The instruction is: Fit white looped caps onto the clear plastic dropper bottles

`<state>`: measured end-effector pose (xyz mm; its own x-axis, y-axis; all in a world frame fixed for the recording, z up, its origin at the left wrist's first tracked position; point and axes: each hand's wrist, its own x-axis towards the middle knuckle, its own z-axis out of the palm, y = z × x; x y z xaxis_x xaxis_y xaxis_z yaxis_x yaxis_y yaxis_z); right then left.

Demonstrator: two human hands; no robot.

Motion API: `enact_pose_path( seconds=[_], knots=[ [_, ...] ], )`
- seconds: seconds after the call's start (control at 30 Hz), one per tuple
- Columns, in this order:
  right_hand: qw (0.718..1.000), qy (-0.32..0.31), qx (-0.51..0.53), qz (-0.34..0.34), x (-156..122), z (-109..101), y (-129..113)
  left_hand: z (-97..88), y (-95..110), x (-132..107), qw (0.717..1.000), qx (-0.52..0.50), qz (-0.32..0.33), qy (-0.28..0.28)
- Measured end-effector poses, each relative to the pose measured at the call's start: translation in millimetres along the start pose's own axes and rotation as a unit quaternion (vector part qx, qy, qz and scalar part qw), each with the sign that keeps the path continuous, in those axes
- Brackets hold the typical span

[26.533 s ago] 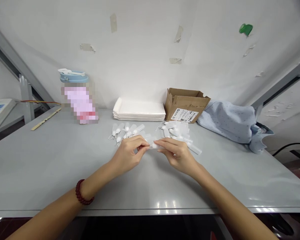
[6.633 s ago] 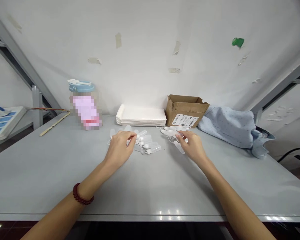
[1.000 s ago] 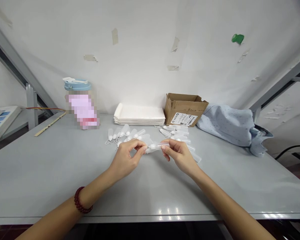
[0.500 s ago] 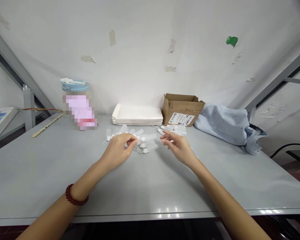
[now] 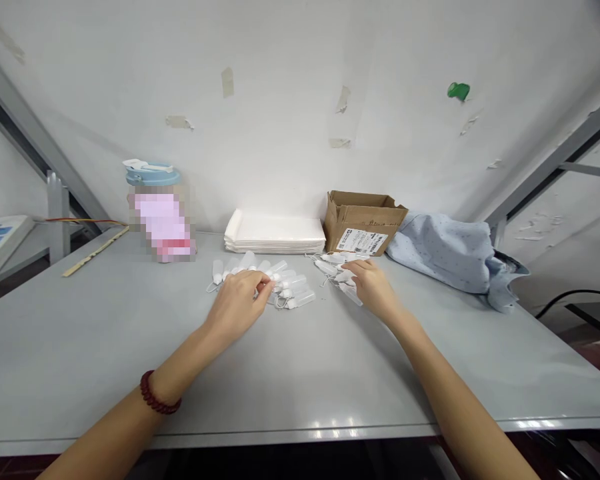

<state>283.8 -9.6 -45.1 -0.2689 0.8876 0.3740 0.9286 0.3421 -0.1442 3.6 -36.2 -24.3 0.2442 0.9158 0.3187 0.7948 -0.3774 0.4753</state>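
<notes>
Two groups of small translucent plastic bottles with white caps lie on the grey table (image 5: 105,347). My left hand (image 5: 237,303) rests at the near edge of the left group of bottles (image 5: 285,287), its fingertips pinched together against them. My right hand (image 5: 373,287) reaches over the right group of bottles (image 5: 333,267) in front of the cardboard box, fingers curled down onto one of them. Whether either hand grips a bottle is hidden by the fingers.
Along the wall stand a pink jug with a blue lid (image 5: 157,210), a stack of white trays (image 5: 275,233), an open cardboard box (image 5: 363,223) and a crumpled light-blue cloth (image 5: 450,253). A wooden stick (image 5: 93,253) lies at far left.
A second ago both hands held one bottle between them. It now lies with the left group; my left hand stays there while my right hand has moved right to the other group.
</notes>
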Motion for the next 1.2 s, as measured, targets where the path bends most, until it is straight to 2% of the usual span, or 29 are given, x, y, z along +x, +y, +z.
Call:
enact_pose_path(
  seconds=[0.2,0.43,0.57,0.67,0.77,0.87,0.93,1.03,1.2],
  knots=[
    [0.997,-0.026,-0.072,-0.009,0.4,2.0,3.3,-1.6,2.4,-1.3,1.000,-0.001,0.005,-0.001],
    [0.990,-0.046,-0.131,-0.007,-1.4,-4.2,-8.3,-0.9,1.9,-1.6,0.999,0.002,0.030,0.016],
    [0.990,-0.073,-0.122,-0.003,-1.4,-3.5,-11.1,-0.9,2.0,-1.9,0.999,0.001,0.029,0.015],
    [0.993,-0.062,-0.100,-0.012,-0.8,-1.8,-7.8,-1.1,1.8,-1.9,0.999,0.002,0.029,0.017],
    [0.999,-0.015,-0.045,-0.006,-0.4,-4.3,-5.8,-1.8,2.2,-1.9,0.999,-0.003,0.031,0.021],
    [0.996,0.039,0.078,-0.013,-1.3,-12.9,-12.3,-2.8,4.3,-2.3,0.999,-0.019,0.031,0.030],
    [0.984,0.050,0.172,-0.022,-2.8,-19.8,-21.4,-3.6,6.8,-3.2,0.998,-0.047,0.023,0.034],
    [0.963,0.021,0.270,-0.013,-6.2,-26.5,-37.0,-5.5,11.1,-5.2,0.994,-0.100,-0.001,0.033],
    [0.935,-0.030,0.354,-0.018,-12.3,-26.6,-56.5,-8.7,14.2,-7.1,0.987,-0.157,-0.005,0.020]
  ],
)
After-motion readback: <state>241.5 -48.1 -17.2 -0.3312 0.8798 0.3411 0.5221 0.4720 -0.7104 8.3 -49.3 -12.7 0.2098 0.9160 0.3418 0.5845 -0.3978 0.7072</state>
